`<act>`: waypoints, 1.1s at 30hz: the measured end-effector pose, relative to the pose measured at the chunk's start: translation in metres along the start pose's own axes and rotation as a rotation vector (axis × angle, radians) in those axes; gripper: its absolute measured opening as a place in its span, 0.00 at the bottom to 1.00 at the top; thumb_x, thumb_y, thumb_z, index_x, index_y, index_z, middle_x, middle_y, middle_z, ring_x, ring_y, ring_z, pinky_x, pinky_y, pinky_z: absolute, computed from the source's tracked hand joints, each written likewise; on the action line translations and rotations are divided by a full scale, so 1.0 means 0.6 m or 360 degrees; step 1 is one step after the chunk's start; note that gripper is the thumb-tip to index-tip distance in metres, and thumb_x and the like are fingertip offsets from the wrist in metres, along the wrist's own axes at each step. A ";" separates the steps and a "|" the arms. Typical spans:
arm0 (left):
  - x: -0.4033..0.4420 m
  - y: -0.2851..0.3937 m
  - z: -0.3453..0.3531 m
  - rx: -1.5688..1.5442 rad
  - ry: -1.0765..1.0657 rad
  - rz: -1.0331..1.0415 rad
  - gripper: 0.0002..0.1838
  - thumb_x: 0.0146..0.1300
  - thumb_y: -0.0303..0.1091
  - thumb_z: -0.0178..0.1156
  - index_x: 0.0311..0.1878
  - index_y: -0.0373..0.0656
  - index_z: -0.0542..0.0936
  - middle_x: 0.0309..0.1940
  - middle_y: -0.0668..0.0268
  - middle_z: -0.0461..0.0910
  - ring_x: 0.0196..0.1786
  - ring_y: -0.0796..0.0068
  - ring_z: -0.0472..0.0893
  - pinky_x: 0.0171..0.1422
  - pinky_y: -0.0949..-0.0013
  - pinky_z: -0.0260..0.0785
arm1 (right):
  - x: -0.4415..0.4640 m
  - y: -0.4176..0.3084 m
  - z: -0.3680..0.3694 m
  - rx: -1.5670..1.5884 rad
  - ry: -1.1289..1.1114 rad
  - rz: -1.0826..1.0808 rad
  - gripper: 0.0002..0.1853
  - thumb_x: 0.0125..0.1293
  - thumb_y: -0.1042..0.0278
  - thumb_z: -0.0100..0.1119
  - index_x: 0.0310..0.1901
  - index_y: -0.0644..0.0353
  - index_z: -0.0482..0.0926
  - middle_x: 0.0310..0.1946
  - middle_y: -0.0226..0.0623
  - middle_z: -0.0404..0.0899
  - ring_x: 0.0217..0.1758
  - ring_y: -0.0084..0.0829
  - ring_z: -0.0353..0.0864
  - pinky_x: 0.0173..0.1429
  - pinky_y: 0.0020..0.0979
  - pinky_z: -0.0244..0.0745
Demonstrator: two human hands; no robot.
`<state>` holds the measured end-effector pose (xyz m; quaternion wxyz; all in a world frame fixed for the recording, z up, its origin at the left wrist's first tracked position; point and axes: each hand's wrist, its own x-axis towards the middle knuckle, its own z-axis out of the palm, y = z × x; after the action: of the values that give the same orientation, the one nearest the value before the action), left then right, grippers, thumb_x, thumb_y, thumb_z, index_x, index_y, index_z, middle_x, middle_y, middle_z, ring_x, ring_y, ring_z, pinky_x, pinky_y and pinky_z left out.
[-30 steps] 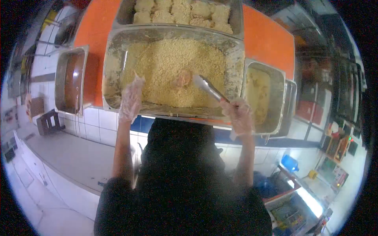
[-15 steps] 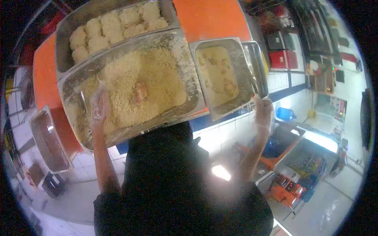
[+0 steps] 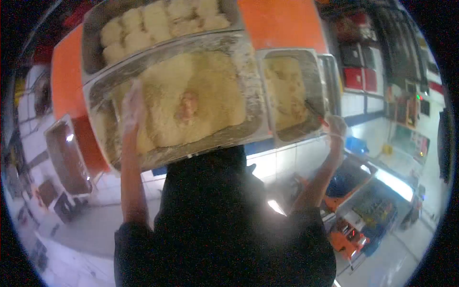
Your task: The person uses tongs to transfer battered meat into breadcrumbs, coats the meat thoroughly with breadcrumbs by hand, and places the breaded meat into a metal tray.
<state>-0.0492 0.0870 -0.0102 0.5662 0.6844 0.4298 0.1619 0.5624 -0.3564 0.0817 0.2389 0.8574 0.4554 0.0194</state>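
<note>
My left hand (image 3: pixel 134 107), in a clear plastic glove, hovers over or touches the crumbs at the left side of a large metal tray (image 3: pixel 258 103); its fingers are stretched out and it holds nothing. A piece of raw meat (image 3: pixel 188 106) lies in the pale breading crumbs (image 3: pixel 220 91) to the right of that hand. At the near right corner of a smaller metal tray (image 3: pixel 313 71), my right hand (image 3: pixel 337 126), also gloved, is closed on a thin utensil (image 3: pixel 316 113) with a reddish part. Its tip reaches towards the yellowish batter with lumps (image 3: pixel 284 91); blur hides its exact kind.
Behind the crumbs stands a metal tray (image 3: pixel 91 52) with several breaded pieces (image 3: pixel 155 21). Orange counter surface (image 3: pixel 282 24) shows between trays. An empty-looking metal pan (image 3: pixel 69 155) sits at the left. Another narrow metal container (image 3: pixel 331 76) adjoins the batter tray.
The whole view has shifted, so the trays appear further right. My right hand has turned, and the utensil now angles into the batter tray. My left hand stays over the crumbs.
</note>
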 end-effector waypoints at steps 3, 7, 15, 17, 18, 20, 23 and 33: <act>0.058 0.025 0.060 0.0658 0.0473 0.0004 0.27 0.71 0.44 0.45 0.67 0.37 0.62 0.65 0.54 0.67 0.68 0.62 0.65 0.72 0.66 0.54 | 0.021 -0.039 -0.053 0.0593 0.0115 0.0210 0.19 0.56 0.45 0.60 0.32 0.56 0.80 0.32 0.42 0.81 0.34 0.43 0.80 0.39 0.39 0.74; 0.100 -0.040 0.076 0.0381 0.0239 -0.0137 0.27 0.72 0.43 0.41 0.68 0.36 0.60 0.68 0.55 0.62 0.70 0.62 0.62 0.74 0.66 0.49 | 0.035 -0.081 -0.094 0.0541 -0.0226 0.0454 0.23 0.52 0.43 0.62 0.37 0.56 0.83 0.33 0.44 0.82 0.32 0.42 0.81 0.40 0.38 0.73; -0.064 0.052 0.120 -0.0499 -0.0228 0.0556 0.26 0.72 0.44 0.41 0.66 0.36 0.63 0.66 0.60 0.65 0.69 0.66 0.62 0.75 0.67 0.47 | 0.033 -0.193 -0.187 0.0158 0.0515 0.0308 0.21 0.55 0.47 0.62 0.37 0.58 0.81 0.25 0.39 0.79 0.32 0.37 0.81 0.39 0.35 0.75; -0.092 0.077 0.095 -0.1182 0.0249 -0.0389 0.25 0.72 0.44 0.41 0.63 0.34 0.66 0.62 0.60 0.70 0.68 0.66 0.64 0.74 0.66 0.49 | 0.029 -0.239 -0.149 0.0361 0.1243 0.0271 0.18 0.57 0.51 0.61 0.39 0.58 0.80 0.25 0.37 0.78 0.31 0.37 0.80 0.39 0.35 0.75; -0.106 0.080 0.083 -0.1410 0.0439 -0.0704 0.25 0.72 0.44 0.41 0.62 0.33 0.66 0.61 0.60 0.71 0.67 0.66 0.64 0.73 0.65 0.50 | 0.015 -0.307 -0.140 0.0153 0.0905 0.0007 0.17 0.61 0.55 0.56 0.45 0.58 0.77 0.35 0.40 0.78 0.39 0.39 0.79 0.47 0.39 0.74; -0.134 0.053 0.059 0.0121 0.0092 -0.0565 0.23 0.72 0.43 0.42 0.59 0.35 0.69 0.57 0.58 0.73 0.63 0.66 0.68 0.71 0.64 0.53 | -0.002 -0.450 -0.207 0.0375 0.0322 -0.0515 0.18 0.60 0.61 0.53 0.51 0.59 0.74 0.46 0.49 0.74 0.50 0.44 0.74 0.55 0.42 0.70; -0.169 -0.030 0.089 0.1503 -0.0369 -0.0093 0.21 0.71 0.43 0.42 0.59 0.41 0.71 0.56 0.55 0.73 0.60 0.60 0.71 0.68 0.62 0.59 | 0.018 -0.598 -0.256 0.0480 -0.0711 -0.1027 0.21 0.60 0.66 0.49 0.56 0.60 0.71 0.54 0.58 0.71 0.61 0.51 0.70 0.63 0.46 0.66; -0.125 0.084 0.123 0.0776 0.0174 0.0002 0.22 0.71 0.45 0.40 0.62 0.49 0.70 0.56 0.51 0.73 0.59 0.54 0.72 0.66 0.58 0.62 | 0.057 -0.668 -0.163 0.1010 0.0073 -0.1115 0.19 0.53 0.68 0.54 0.48 0.66 0.73 0.47 0.53 0.74 0.50 0.51 0.74 0.53 0.43 0.68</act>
<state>-0.0196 -0.0173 0.0331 0.3601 0.7914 0.4856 0.0905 0.2487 -0.1022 -0.0092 -0.0529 0.6821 0.7059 -0.1835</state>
